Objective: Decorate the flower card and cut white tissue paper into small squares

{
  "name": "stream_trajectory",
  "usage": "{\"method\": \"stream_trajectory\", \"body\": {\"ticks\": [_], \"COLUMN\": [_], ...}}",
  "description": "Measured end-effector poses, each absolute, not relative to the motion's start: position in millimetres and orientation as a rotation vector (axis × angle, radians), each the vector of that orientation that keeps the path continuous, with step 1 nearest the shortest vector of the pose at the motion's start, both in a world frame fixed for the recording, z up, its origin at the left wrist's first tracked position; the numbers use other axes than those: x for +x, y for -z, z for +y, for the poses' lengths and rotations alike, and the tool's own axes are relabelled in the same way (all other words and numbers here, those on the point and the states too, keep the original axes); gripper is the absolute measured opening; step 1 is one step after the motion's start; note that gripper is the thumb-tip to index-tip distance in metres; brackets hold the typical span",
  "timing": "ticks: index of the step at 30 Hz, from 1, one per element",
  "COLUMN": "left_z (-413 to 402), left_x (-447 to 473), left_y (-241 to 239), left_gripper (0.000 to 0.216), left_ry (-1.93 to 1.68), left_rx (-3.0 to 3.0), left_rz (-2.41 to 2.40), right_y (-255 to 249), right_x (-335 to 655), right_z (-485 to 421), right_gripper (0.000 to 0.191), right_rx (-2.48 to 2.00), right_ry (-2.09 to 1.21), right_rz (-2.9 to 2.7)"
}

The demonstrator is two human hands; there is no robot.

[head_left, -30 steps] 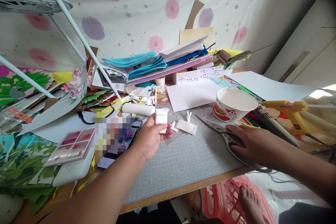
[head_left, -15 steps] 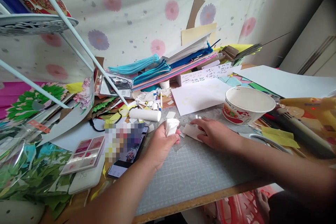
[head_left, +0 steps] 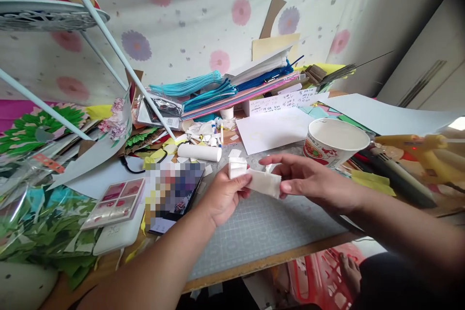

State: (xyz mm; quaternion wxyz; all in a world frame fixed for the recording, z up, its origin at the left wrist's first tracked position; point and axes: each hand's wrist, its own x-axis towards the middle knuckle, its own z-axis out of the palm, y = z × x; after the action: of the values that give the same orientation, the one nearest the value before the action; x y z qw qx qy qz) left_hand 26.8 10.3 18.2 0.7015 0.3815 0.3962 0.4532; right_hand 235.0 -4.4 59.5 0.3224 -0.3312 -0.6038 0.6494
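Note:
My left hand (head_left: 222,199) is closed around a small folded wad of white paper (head_left: 238,166), which sticks up above the thumb. A flat whitish paper strip (head_left: 264,183) stretches from my left thumb to my right hand (head_left: 312,180). The right thumb and fingers pinch the strip's far end. Both hands are above the grey cutting mat (head_left: 254,242). A white paper roll (head_left: 199,152) lies just beyond my left hand, and a phone (head_left: 178,203) lies to its left.
Behind my right hand stands a paper noodle bowl (head_left: 336,143), with a yellow glue gun (head_left: 425,150) further right. Blue pipe cleaners (head_left: 189,85) and white sheets (head_left: 279,128) are at the back. A white metal rack (head_left: 116,53) rises at left, near bagged green paper leaves (head_left: 47,237).
My right hand has lifted the paper strip off the mat and brought it against my left hand. The left thumb now rests on the strip's near end. The view has shifted slightly.

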Motion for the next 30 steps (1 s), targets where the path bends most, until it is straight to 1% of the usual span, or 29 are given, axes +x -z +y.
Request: {"method": "stream_trajectory", "body": {"ticks": [2, 8, 15, 21, 23, 25, 27, 28, 30], "left_z": [9, 4, 3, 3, 3, 3, 3, 3, 3], "left_x": [27, 28, 29, 28, 27, 26, 27, 27, 29], "left_y": [-20, -22, -21, -19, -18, -17, -18, -18, -19], "left_gripper": [0.048, 0.045, 0.038, 0.038, 0.037, 0.039, 0.041, 0.042, 0.041], "left_ry": [-1.008, -0.916, -0.872, -0.879, -0.882, -0.876, -0.868, -0.865, -0.854], "left_rx": [0.818, 0.798, 0.785, 0.769, 0.760, 0.762, 0.771, 0.776, 0.785], "left_rz": [0.821, 0.695, 0.667, 0.670, 0.676, 0.676, 0.677, 0.679, 0.687], "right_y": [-62, -64, -72, -72, -71, -70, -69, -69, -68], "right_x": [238, 233, 221, 216, 217, 218, 221, 222, 224], "right_z": [-12, -31, -34, -31, -31, -30, -30, -29, -29], "right_gripper": [0.058, 0.046, 0.036, 0.018, 0.023, 0.035, 0.045, 0.045, 0.040], "right_rx": [-0.804, -0.818, -0.830, -0.937, -1.022, -1.071, -1.016, -0.952, -0.824], "right_ry": [-1.670, -1.414, -1.404, -1.324, -1.199, -1.003, -0.832, -0.781, -0.751], "right_rz": [-1.600, -1.733, -1.622, -1.668, -1.761, -1.882, -1.985, -2.017, -2.047]}}
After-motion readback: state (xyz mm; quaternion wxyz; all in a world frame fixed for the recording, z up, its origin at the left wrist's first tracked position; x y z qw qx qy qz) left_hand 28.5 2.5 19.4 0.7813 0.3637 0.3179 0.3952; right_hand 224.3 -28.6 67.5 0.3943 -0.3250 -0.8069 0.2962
